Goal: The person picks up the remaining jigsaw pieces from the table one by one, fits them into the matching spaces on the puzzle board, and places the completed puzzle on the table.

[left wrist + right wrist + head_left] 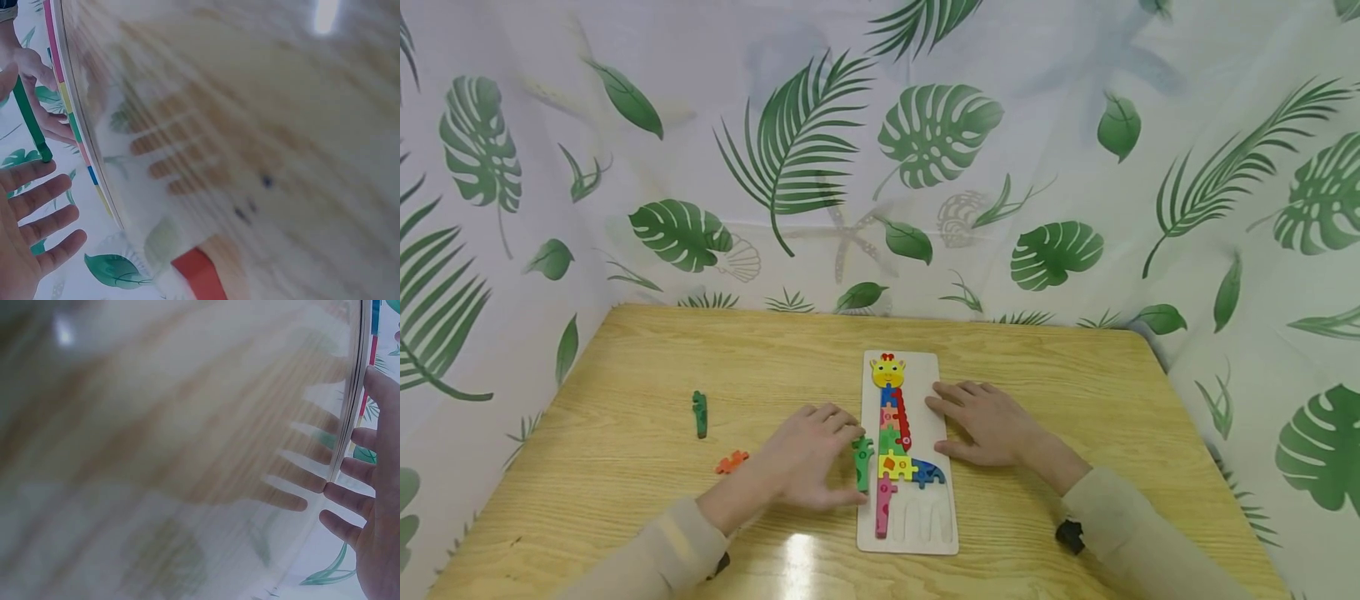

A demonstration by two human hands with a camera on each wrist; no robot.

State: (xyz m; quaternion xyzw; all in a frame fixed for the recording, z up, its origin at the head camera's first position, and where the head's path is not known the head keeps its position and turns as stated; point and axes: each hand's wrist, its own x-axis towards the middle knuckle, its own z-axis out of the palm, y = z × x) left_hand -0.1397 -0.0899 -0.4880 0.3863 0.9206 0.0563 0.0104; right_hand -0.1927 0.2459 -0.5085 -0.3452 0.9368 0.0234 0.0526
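A wooden giraffe puzzle board (pixel 927 525) lies on the table, with a yellow head (pixel 888 372) and several coloured numbered pieces set in it. My left hand (pixel 805 458) pinches a green puzzle piece (pixel 862 467) between thumb and index finger, over the board's left edge. In the left wrist view that green piece (pixel 31 119) spans from thumb to index fingertip, and the other fingers are spread. My right hand (pixel 992 423) rests its spread fingers and thumb at the board's right edge. In the right wrist view its fingers (pixel 350 499) are nearly straight beside the board's side.
On the wooden table (pixel 625 367), to the left, lie a dark green piece (pixel 700 414) and an orange piece (pixel 732 462). Empty leg-shaped recesses (pixel 917 521) show at the board's lower right. A leaf-printed cloth (pixel 955 275) hangs behind the table.
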